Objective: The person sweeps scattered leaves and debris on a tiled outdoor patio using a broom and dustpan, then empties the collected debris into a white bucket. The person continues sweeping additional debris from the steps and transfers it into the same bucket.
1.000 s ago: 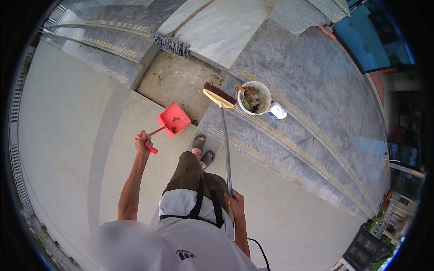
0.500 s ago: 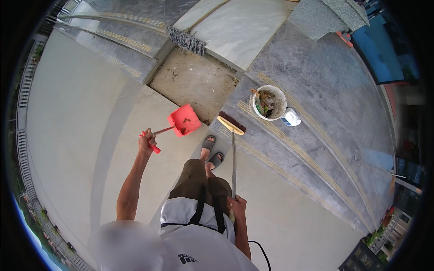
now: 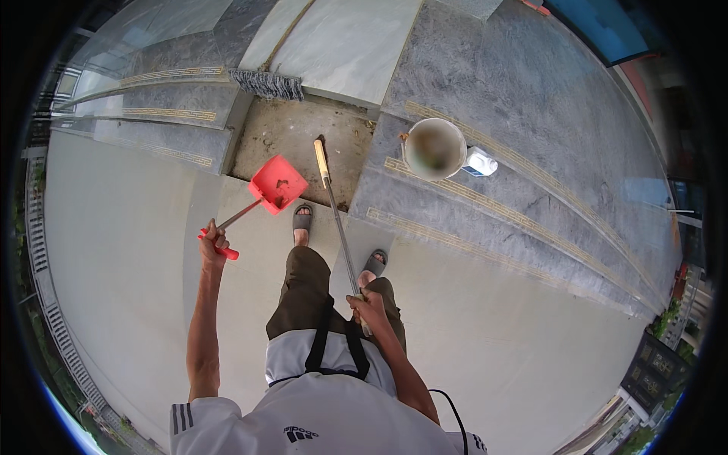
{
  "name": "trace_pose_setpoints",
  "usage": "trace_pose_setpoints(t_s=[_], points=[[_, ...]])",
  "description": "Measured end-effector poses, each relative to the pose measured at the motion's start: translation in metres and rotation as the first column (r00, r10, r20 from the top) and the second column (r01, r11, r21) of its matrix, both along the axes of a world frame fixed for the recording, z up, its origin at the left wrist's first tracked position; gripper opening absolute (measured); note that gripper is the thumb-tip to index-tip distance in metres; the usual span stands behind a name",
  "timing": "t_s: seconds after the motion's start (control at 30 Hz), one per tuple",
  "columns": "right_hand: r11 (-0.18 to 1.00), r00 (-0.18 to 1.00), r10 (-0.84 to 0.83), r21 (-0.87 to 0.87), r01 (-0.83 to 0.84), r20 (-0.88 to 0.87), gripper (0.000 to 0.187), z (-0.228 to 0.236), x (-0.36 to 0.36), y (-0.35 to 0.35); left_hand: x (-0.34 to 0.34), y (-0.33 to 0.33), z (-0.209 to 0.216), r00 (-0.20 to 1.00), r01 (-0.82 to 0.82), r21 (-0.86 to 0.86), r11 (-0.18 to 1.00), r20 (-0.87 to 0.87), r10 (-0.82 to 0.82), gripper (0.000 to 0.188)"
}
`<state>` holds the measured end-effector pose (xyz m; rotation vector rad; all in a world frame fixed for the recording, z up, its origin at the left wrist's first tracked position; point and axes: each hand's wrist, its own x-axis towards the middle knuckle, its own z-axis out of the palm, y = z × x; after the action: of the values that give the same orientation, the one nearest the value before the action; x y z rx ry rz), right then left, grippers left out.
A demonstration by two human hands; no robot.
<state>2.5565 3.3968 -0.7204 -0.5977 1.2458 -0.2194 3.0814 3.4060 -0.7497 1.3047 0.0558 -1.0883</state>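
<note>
The bare left hand (image 3: 214, 244) is curled into a firm grip, its outstretched left arm (image 3: 203, 334) nearly straight. The bare right hand (image 3: 368, 309) is closed nearer the body, the right forearm (image 3: 403, 368) slanting inward.

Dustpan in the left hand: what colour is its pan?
The dustpan pan is bright red; the head view shows it best.

The dustpan (image 3: 273, 180) is bright red, the broom head (image 3: 321, 161) pale yellow, the bucket (image 3: 414, 173) whitish. Grey, streaky steps (image 3: 470, 220) carry gold bands (image 3: 485, 200) (patterned ones). The shorts (image 3: 298, 294) are brown, the sandals (image 3: 302, 221) grey, the shirt (image 3: 334, 409) white with dark-striped sleeves (image 3: 199, 418).
</note>
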Motion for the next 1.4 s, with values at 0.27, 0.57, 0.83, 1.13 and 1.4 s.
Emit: trace_pose_setpoints(t_s=[0.27,0.57,0.83,1.13,1.4], points=[[0.972,0.875,-0.003,-0.206,-0.111,-0.484,0.029,-0.110,0.173,0.095,0.115,-0.020,-0.071,0.993,0.111,0.167,0.980,0.032,-0.118,0.048],[0.815,0.861,-0.467,0.281,0.507,-0.199,0.020,-0.123,0.339,-0.009,0.200,-0.150,-0.060,0.972,0.232,0.183,0.955,-0.084,-0.220,0.054],[0.841,0.889,-0.434,0.288,0.457,-0.145,0.024,-0.084,0.353,-0.056,0.207,-0.182,-0.078,0.959,0.282,0.235,0.930,-0.086,-0.269,0.051],[0.971,0.919,-0.234,-0.133,0.201,-0.317,0.026,-0.053,0.298,-0.056,0.172,-0.198,-0.080,0.947,0.320,0.198,0.926,-0.091,-0.308,0.053],[0.907,0.830,-0.125,-0.402,-0.127,-0.544,0.033,-0.083,0.250,-0.077,0.144,-0.217,-0.083,0.955,0.290,0.145,0.946,-0.115,-0.274,0.013]])
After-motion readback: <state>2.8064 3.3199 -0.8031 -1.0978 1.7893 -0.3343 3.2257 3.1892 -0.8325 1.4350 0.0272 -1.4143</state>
